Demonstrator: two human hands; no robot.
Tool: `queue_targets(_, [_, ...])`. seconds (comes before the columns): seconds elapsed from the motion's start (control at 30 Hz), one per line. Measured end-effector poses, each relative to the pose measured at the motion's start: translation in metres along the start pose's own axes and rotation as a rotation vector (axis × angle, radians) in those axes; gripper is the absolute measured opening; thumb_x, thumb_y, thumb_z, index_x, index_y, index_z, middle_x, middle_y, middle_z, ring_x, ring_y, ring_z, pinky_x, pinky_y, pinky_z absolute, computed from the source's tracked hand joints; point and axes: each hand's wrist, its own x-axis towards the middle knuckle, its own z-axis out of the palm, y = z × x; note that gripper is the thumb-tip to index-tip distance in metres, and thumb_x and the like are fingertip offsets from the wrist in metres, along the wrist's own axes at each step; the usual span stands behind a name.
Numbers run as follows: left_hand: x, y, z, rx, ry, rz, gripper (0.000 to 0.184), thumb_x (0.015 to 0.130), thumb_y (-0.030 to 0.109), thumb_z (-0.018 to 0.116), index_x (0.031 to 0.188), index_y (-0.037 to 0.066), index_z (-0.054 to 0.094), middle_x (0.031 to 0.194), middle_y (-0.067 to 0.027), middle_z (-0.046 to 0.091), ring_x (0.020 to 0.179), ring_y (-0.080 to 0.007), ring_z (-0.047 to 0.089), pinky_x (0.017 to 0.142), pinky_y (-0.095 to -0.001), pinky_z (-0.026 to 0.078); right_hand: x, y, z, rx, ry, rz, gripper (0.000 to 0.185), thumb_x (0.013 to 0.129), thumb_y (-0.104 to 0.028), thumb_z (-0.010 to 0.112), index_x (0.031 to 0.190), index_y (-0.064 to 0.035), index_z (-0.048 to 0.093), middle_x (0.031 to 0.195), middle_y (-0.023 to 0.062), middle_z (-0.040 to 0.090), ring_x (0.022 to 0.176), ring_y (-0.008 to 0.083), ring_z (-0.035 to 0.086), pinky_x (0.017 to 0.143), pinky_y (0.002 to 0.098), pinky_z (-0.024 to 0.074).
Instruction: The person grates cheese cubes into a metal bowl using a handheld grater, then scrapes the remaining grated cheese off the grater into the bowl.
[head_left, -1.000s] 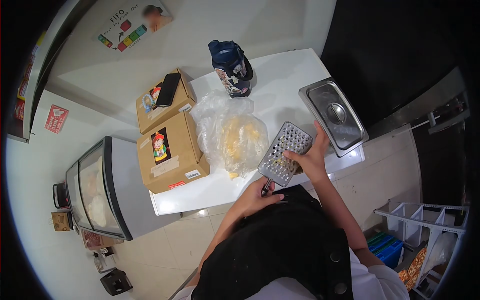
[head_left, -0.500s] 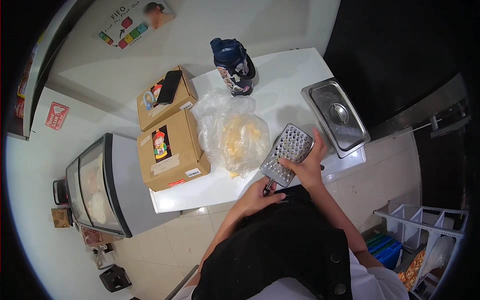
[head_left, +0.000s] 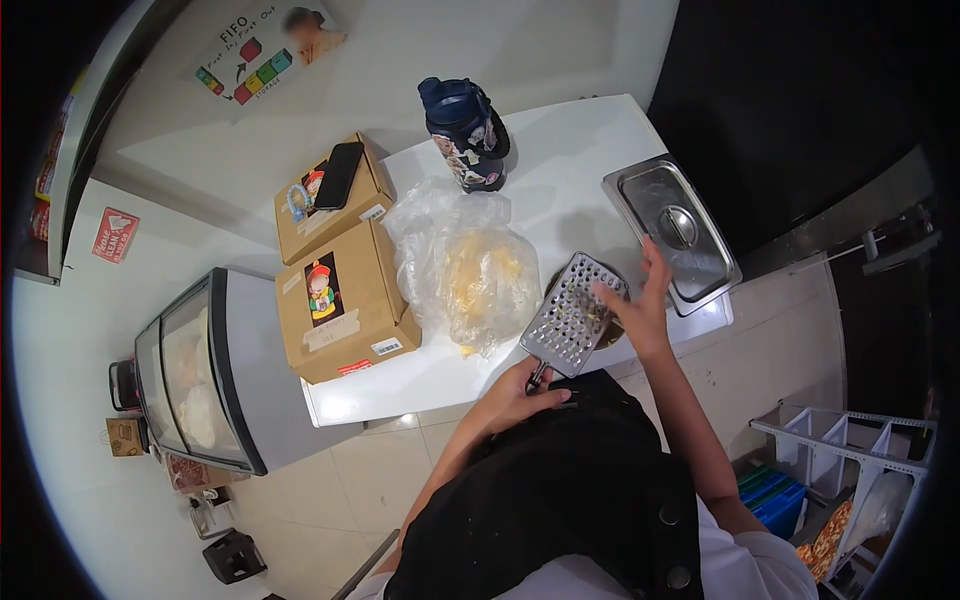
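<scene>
My left hand (head_left: 518, 395) is wrapped round the handle of a flat metal grater (head_left: 573, 318), near the table's front edge. The grater's perforated face is turned up, with small bits on it. Beneath its right side the rim of a round bowl (head_left: 612, 336) shows; most of it is hidden. My right hand (head_left: 640, 308) is beside the grater with fingers apart and the thumb over the face; I cannot tell whether it touches. Left of the grater lies a crumpled clear plastic bag (head_left: 440, 235) with pale yellow food (head_left: 485, 275) inside.
A lidded steel container (head_left: 690, 235) stands right on the white table (head_left: 560, 150). A dark blue bottle (head_left: 465, 135) is at the back. Two cardboard boxes (head_left: 375, 300) stand left, with a phone (head_left: 340, 175) on the rear one. A glass-topped freezer (head_left: 190, 370) is further left.
My right hand has shifted right and lifted off the grater's middle, its fingers spreading. More of the bowl shows under the grater. My left hand keeps its hold.
</scene>
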Motion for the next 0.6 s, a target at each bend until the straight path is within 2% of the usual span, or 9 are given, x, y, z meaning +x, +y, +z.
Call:
queue_targets(0.17, [-0.001,0.0,0.001,0.013,0.006,0.044,0.028,0.08,0.019,0.073,0.085,0.006,0.049,0.075,-0.0001,0.047,0.065,-0.01,0.042,0.062,-0.0211,0.037,-0.011,0.009,-0.006,-0.204,-0.124,-0.046,0.096,0.064,-0.022,0.084,0.14,-0.0032,0.028,0.136,0.018,0.032,0.126,0.0338,0.031,0.108,0.0437,0.0257])
queue_targets(0.37, [-0.002,-0.007,0.001,0.002,0.004,0.016,0.027,0.081,0.02,0.073,0.086,0.006,0.05,0.074,-0.0001,0.047,0.065,-0.0102,0.042,0.062,-0.0213,0.037,0.005,0.006,0.0,-0.263,-0.078,-0.042,0.1,0.062,-0.027,0.085,0.141,-0.0055,0.028,0.138,0.0176,0.031,0.126,0.0345,0.032,0.107,0.0436,0.0259])
queue_targets(0.53, [-0.006,-0.003,0.002,0.003,0.001,-0.037,0.024,0.083,0.018,0.071,0.09,0.005,0.052,0.076,-0.001,0.049,0.068,-0.0102,0.044,0.065,-0.0208,0.036,-0.001,-0.013,0.007,-0.187,-0.129,-0.205,0.103,0.06,-0.033,0.085,0.143,-0.0105,0.028,0.139,0.0173,0.029,0.126,0.0363,0.032,0.106,0.0462,0.0261])
queue_targets(0.6, [-0.006,-0.001,0.006,0.012,0.011,-0.031,0.024,0.083,0.018,0.071,0.089,0.005,0.052,0.076,-0.001,0.049,0.068,-0.0104,0.044,0.065,-0.0208,0.036,-0.001,-0.019,0.014,-0.341,-0.133,-0.197,0.104,0.06,-0.036,0.085,0.144,-0.0129,0.028,0.14,0.0173,0.029,0.127,0.037,0.031,0.106,0.0479,0.0258])
